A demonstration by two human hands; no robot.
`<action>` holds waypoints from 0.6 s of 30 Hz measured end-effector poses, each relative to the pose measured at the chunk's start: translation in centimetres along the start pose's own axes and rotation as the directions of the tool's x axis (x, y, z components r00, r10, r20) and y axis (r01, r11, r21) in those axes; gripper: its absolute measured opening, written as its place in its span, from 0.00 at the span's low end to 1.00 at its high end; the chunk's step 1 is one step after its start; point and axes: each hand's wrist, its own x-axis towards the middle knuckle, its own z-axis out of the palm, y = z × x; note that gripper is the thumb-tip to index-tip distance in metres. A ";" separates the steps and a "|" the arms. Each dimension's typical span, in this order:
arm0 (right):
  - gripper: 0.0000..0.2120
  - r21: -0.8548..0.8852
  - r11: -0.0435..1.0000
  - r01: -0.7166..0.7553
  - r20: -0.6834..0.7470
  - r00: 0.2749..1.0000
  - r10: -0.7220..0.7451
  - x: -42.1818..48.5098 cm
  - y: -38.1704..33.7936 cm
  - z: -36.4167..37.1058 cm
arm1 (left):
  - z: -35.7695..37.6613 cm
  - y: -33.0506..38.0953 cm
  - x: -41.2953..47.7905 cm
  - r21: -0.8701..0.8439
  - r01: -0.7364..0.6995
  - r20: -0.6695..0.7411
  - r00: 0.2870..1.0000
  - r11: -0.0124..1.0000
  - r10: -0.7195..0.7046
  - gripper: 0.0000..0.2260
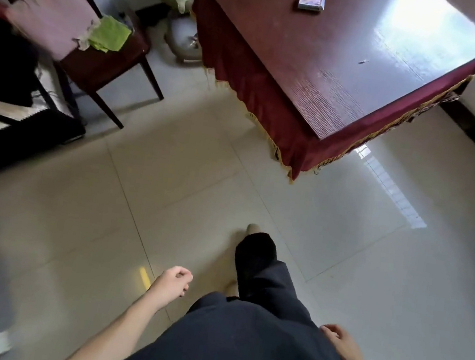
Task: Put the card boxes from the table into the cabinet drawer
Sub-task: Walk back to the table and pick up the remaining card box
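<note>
A small purple card box (311, 2) lies flat on the far part of the dark red table (342, 82), well away from both hands. My left hand (172, 286) hangs low over the floor with its fingers loosely curled, holding nothing. My right hand (340, 343) hangs beside my dark trouser leg, fingers loosely curled and empty. No cabinet drawer is in view.
The table has a red fringed skirt (258, 104) and stands against the right wall. A wooden chair (100, 62) with pink and green cloths stands at the left, with a dark bag (0, 64) beside it. Pale floor tiles (170, 177) lie between me and the table.
</note>
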 end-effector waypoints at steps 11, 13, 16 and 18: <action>0.09 -0.140 0.981 0.133 0.116 0.986 -0.117 12.8 -22.0 -5.6 | -7.1 9.4 4.9 -0.185 0.054 -0.150 0.985 0.981 -0.082 0.06; 0.09 -0.141 0.973 0.185 0.125 0.978 -0.168 14.2 -27.6 -5.8 | -8.4 9.8 5.7 -0.213 0.072 -0.154 0.982 0.974 -0.107 0.07; 0.08 -0.135 0.950 0.282 0.129 0.955 -0.265 16.0 -35.9 -5.6 | -10.8 10.4 7.1 -0.208 0.117 -0.151 0.977 0.971 -0.150 0.05; 0.07 -0.120 0.941 0.316 0.121 0.946 -0.302 17.2 -40.7 -5.1 | -12.7 10.9 8.5 -0.176 0.154 -0.153 0.971 0.972 -0.181 0.05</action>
